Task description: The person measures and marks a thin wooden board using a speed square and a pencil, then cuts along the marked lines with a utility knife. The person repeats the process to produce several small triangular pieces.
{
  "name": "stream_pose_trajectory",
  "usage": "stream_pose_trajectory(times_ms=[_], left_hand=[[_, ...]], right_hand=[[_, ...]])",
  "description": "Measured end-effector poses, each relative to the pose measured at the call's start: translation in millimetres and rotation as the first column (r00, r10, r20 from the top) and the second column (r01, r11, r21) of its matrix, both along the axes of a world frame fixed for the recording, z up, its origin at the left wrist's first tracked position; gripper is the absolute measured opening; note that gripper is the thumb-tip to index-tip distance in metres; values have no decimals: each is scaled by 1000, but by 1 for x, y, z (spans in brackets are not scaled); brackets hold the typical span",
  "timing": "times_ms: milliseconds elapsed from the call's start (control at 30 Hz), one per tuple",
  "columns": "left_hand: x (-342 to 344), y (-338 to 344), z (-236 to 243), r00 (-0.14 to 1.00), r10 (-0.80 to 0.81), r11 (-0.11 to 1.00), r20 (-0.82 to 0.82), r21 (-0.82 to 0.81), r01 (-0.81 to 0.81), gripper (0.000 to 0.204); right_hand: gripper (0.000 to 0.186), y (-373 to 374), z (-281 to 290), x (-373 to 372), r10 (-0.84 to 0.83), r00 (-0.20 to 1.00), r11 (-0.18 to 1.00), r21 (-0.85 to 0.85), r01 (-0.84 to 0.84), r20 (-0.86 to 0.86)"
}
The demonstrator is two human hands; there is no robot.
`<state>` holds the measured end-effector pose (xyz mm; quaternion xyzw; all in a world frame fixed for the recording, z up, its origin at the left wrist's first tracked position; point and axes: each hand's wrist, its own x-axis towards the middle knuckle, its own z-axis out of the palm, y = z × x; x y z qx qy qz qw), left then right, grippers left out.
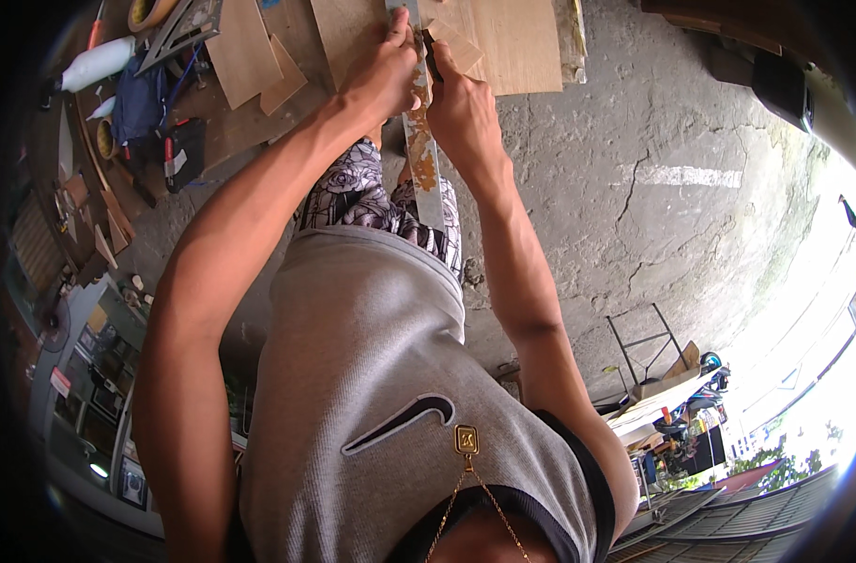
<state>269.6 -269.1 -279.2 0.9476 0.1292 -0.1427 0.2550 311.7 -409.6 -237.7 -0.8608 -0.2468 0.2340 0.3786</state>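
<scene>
My left hand (386, 75) presses down on a long, rust-stained metal ruler (421, 155) that lies across a light plywood board (517, 42) at the top of the view. The ruler's near end sticks out past the board's edge toward my body. My right hand (464, 108) sits right beside the ruler on its right side, fingers closed around a small dark tool (434, 52) held against the ruler's edge. The tool's tip is hidden by my fingers. Both forearms reach up from my grey shirt.
Plywood offcuts (245, 52) lie to the left, along with a metal square (179, 28), a white bottle (95, 61), a blue cloth (137, 94) and a tape roll (146, 11). Cracked concrete floor (653, 188) spreads to the right, with a metal frame stand (649, 342) farther off.
</scene>
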Motion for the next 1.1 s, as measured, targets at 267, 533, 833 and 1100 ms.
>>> stream_pose_trajectory(times_ms=[267, 533, 833, 1100], left_hand=[[8, -1, 20, 983, -10, 1000, -184, 23, 15, 102], [1, -2, 19, 993, 0, 1000, -121, 19, 2, 100], [6, -1, 13, 997, -18, 999, -81, 26, 20, 101], [2, 0, -7, 1000, -5, 1000, -2, -16, 5, 97]], right_hand=[[63, -23, 18, -35, 96, 992, 964, -241, -113, -84], [67, -71, 25, -63, 12, 987, 980, -193, -44, -162], [53, -6, -3, -7, -47, 999, 998, -42, 47, 0], [54, -3, -10, 0, 13, 1000, 1000, -21, -13, 9]])
